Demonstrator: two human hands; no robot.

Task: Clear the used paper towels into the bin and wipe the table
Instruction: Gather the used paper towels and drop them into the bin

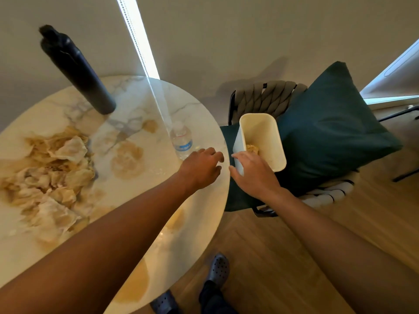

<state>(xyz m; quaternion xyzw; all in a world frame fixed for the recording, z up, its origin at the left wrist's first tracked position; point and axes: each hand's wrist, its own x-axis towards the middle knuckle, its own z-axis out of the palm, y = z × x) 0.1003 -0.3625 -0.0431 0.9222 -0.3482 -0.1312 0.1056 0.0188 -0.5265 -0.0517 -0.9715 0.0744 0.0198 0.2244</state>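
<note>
Used paper towels, crumpled, wet and stained brown, lie heaped on the left side of the round marble-patterned desk, with brown spill patches spread across the desk to their right and along its near edge. To the right of the desk a dark green cushion rests on a woven grey chair. A tall dark metal bottle stands on the far left of the desk. A cream rectangular plastic bin sits tilted just off the desk's right edge, one stained wad inside. The right hand has its grip closed on the bin's near rim. The left hand hovers at the desk edge, fingers loosely spread and holding nothing, just near a small clear water bottle.
</note>
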